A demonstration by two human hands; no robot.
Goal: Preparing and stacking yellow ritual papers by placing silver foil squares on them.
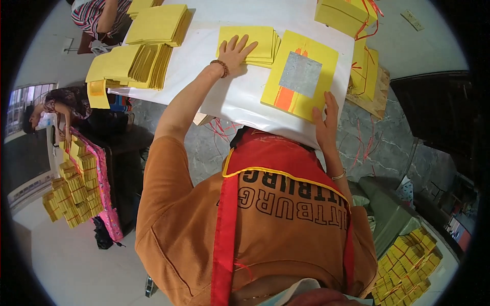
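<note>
My left hand (235,53) lies with fingers spread on a small stack of folded yellow paper (263,46) at the middle of the table. To its right is a stack of flat yellow paper sheets (298,43), whose top sheet carries a silver square (301,73) and orange-red marks. That stack overlaps the edge of the folded one. My right hand (326,120) rests at the near right corner of the flat sheets, fingers stretched and thumb apart along the edge. Neither hand grips anything.
Thick piles of folded yellow paper (155,25) stand at the table's left. Bundles tied with red string (344,15) sit at the far right. A person (64,109) works at a pink-covered table (104,188) on the left. More tied bundles (408,265) lie at lower right.
</note>
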